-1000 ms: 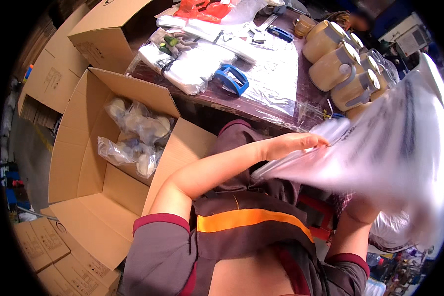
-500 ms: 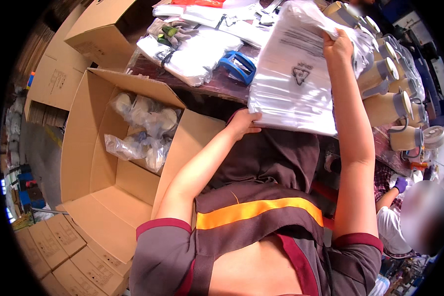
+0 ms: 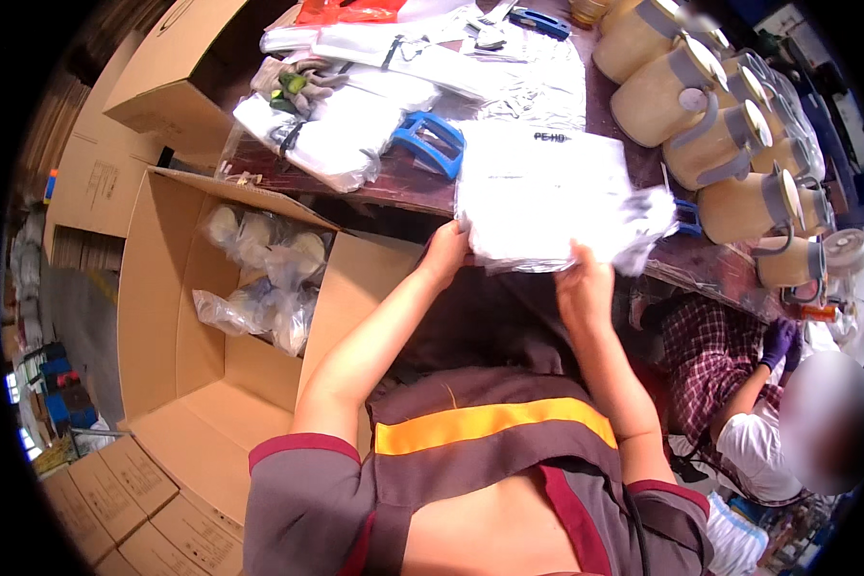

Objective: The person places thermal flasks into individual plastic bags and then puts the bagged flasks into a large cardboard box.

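A stack of white plastic bags [image 3: 552, 197] lies folded at the table's near edge, in front of my body. My left hand [image 3: 445, 253] grips its near left corner, the fingers partly hidden by the stack. My right hand [image 3: 586, 283] closes on its near edge, slightly blurred. At the stack's right end, loose plastic is bunched up and smeared by motion. Just beyond the left corner sits a blue plastic frame-like tool [image 3: 430, 144]. Several cream jugs [image 3: 664, 94] with grey lids and handles stand to the right of the stack.
An open cardboard box [image 3: 202, 384] holding plastic-wrapped items [image 3: 269, 259] stands at my left. More white bags [image 3: 341, 134] and a pair of gloves [image 3: 298, 84] lie on the dark table [image 3: 600, 91]. At the right is a co-worker in purple gloves [image 3: 782, 341].
The bag stack has come down from a raised, upright hold to lie lower and folded. My right hand has moved from its far upper corner to its near edge.
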Demonstrator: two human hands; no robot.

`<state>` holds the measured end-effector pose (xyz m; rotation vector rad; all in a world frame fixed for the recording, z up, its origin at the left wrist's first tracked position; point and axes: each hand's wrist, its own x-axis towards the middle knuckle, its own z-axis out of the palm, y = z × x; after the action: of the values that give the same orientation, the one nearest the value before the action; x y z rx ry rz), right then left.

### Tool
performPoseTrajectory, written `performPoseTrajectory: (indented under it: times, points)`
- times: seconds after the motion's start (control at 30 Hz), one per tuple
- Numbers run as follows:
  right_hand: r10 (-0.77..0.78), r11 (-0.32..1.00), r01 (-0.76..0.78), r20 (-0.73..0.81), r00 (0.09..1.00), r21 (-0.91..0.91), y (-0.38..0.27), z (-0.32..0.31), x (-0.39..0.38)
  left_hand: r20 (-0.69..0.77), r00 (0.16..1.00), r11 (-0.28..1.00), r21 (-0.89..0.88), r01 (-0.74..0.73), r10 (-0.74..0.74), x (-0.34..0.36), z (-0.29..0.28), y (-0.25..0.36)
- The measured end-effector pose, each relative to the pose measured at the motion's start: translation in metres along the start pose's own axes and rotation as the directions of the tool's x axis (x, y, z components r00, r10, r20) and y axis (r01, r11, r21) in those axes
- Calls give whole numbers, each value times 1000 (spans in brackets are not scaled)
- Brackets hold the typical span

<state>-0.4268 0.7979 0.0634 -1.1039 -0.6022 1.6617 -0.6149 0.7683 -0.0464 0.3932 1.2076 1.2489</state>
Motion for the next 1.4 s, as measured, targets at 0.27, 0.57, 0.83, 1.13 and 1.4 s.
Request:
performPoseTrajectory:
  times: [0.27, 0.57, 0.83, 1.13, 1.4]
  points:
    - [64, 992, -31, 283, 957, -121, -38, 19, 33, 26, 999, 996, 89, 16, -19, -11, 6, 11]
    - [-298, -471, 458, 625, 722, -754, 15, -1, 164, -36, 983, 974, 145, -173, 180, -1, -4, -2]
    - [-350, -291, 446, 528, 774, -847, -18, 10, 215, -119, 914, 564, 815, -133, 388, 6, 1, 110]
    - [-39, -596, 421, 549, 835, -683, -163, -137, 143, 497, 850, -749, 627, -212, 176, 65, -36, 172]
    - [28, -659, 486, 628, 778, -574, -170, -160, 157, 342, 917, -308, 912, -271, 205, 35, -27, 199]
